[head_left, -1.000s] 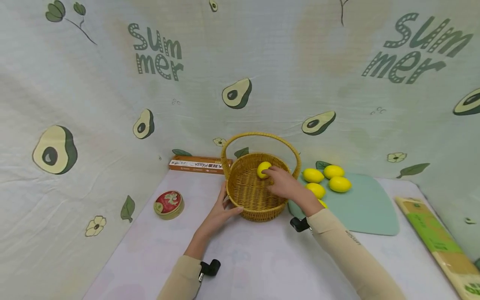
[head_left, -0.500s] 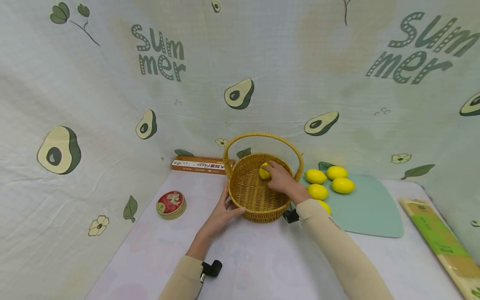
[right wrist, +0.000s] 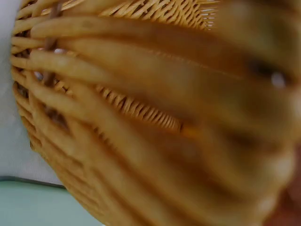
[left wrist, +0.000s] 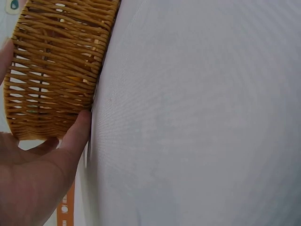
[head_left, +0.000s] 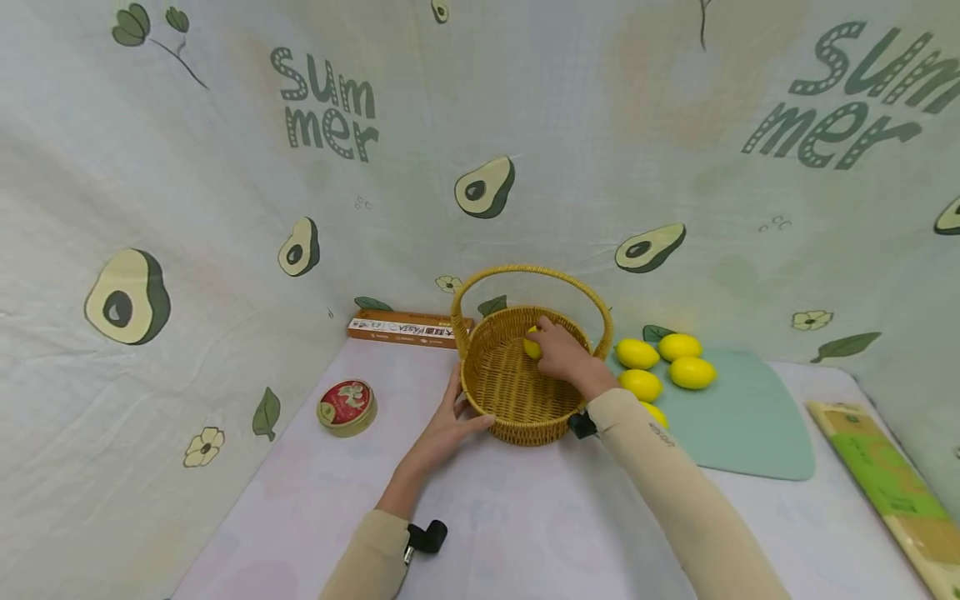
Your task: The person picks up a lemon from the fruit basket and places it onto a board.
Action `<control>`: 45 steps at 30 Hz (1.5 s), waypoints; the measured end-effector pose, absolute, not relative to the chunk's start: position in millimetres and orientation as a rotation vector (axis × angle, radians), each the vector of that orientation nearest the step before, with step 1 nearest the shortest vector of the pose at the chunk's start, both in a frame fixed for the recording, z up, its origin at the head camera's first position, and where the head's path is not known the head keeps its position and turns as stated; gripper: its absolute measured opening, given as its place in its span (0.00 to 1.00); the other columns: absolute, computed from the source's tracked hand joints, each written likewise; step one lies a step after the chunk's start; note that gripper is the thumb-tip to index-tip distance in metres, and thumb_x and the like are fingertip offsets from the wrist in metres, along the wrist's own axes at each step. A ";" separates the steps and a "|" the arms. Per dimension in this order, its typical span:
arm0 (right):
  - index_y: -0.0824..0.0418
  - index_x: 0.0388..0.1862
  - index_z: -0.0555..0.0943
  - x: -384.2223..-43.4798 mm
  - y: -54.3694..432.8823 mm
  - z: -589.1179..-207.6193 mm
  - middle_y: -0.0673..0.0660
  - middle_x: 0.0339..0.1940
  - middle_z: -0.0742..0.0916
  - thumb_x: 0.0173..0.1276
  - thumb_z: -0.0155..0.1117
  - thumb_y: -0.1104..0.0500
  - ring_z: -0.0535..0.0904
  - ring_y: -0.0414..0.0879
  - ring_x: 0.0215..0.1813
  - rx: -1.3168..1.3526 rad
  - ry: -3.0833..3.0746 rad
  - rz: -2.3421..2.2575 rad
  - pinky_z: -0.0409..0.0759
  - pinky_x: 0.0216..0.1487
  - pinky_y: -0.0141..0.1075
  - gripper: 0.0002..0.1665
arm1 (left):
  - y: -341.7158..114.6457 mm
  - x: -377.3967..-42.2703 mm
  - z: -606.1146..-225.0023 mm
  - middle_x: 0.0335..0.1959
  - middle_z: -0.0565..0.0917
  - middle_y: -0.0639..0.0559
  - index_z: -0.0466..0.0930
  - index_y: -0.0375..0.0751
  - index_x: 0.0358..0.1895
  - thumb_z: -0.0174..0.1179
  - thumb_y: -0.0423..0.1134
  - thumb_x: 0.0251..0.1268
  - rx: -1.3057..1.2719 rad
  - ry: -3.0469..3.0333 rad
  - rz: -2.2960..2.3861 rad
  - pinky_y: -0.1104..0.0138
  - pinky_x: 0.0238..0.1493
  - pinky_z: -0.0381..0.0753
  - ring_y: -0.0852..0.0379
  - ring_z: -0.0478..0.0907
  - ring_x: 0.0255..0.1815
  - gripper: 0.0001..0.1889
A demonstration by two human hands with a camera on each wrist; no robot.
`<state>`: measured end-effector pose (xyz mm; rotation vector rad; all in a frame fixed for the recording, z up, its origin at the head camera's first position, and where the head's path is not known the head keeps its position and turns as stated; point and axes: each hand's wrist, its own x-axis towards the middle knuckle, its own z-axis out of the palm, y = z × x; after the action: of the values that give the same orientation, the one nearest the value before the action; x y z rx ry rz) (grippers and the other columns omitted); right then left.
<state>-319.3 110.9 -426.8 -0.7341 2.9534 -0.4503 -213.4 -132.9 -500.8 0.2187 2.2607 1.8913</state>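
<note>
A round wicker basket (head_left: pixel 517 392) with a tall arched handle stands on the table at the middle of the head view. Against its left side my left hand (head_left: pixel 442 433) holds the wall, thumb at the front and fingers along the side. In the left wrist view, fingers of this hand (left wrist: pixel 37 179) lie along the woven wall (left wrist: pixel 56 70). My right hand (head_left: pixel 566 358) reaches inside and grips a lemon (head_left: pixel 532 346) near the back wall, mostly hidden by the fingers. Blurred wicker weave (right wrist: pixel 117 103) fills most of the right wrist view.
Several lemons (head_left: pixel 692 372) lie on a pale green cutting board (head_left: pixel 750 425) right of the basket. A pasta box (head_left: pixel 408 328) sits behind it on the left, a red round tin (head_left: pixel 347 407) further left. A long green-labelled packet (head_left: pixel 885 483) lies at the far right.
My right hand has moved slightly deeper into the basket with the lemon, which is now more covered by the fingers. The left hand stays on the basket. The head view has shifted slightly.
</note>
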 end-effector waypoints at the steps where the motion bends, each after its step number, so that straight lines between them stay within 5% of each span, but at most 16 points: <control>1: 0.63 0.71 0.72 -319.2 110.6 -427.8 0.65 0.72 0.67 0.64 0.57 0.70 0.71 0.63 0.65 -0.725 2.941 -0.466 0.76 0.58 0.50 0.33 | -132.8 -212.9 -501.5 0.82 0.42 0.58 0.30 0.86 0.73 0.69 0.46 0.62 0.219 2.253 1.893 0.40 0.77 0.53 0.39 0.50 0.81 0.56; 13: 0.59 0.67 0.75 -320.4 111.5 -429.3 0.64 0.77 0.66 0.63 0.55 0.72 0.63 0.67 0.75 -0.732 2.926 -0.499 0.69 0.71 0.58 0.32 | -134.3 -210.8 -501.9 0.82 0.42 0.57 0.31 0.86 0.74 0.70 0.47 0.62 0.225 2.260 1.897 0.40 0.76 0.55 0.39 0.51 0.81 0.55; 26: 0.58 0.70 0.73 -314.1 113.3 -429.1 0.62 0.70 0.75 0.67 0.62 0.59 0.72 0.60 0.69 -0.789 2.883 -0.335 0.72 0.69 0.54 0.32 | -132.6 -213.1 -502.9 0.82 0.42 0.60 0.30 0.88 0.73 0.70 0.48 0.61 0.213 2.248 1.898 0.40 0.76 0.55 0.40 0.51 0.81 0.55; 29: 0.60 0.67 0.76 -310.7 111.7 -429.2 0.61 0.68 0.78 0.65 0.67 0.56 0.75 0.57 0.67 -0.839 2.854 -0.358 0.74 0.67 0.52 0.30 | -133.4 -214.0 -504.3 0.82 0.43 0.60 0.31 0.88 0.73 0.70 0.48 0.61 0.209 2.242 1.903 0.40 0.76 0.56 0.40 0.51 0.81 0.55; 35: 0.59 0.51 0.81 -301.6 110.0 -427.8 0.55 0.49 0.84 0.60 0.71 0.62 0.76 0.47 0.43 -0.873 2.778 -0.473 0.77 0.47 0.40 0.19 | -133.2 -213.3 -505.3 0.82 0.44 0.61 0.31 0.89 0.72 0.71 0.50 0.59 0.200 2.252 1.897 0.40 0.76 0.57 0.40 0.52 0.81 0.56; 45: 0.58 0.62 0.80 -279.5 112.0 -426.8 0.54 0.53 0.86 0.62 0.66 0.64 0.76 0.44 0.43 -0.944 2.720 -0.410 0.77 0.46 0.39 0.27 | -133.5 -210.3 -499.9 0.82 0.45 0.60 0.31 0.87 0.73 0.71 0.51 0.60 0.225 2.255 1.903 0.42 0.75 0.60 0.41 0.54 0.80 0.55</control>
<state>-279.5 112.0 -426.8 -0.9436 2.7205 -0.4102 -210.3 -133.5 -499.9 0.2249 2.2552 1.9032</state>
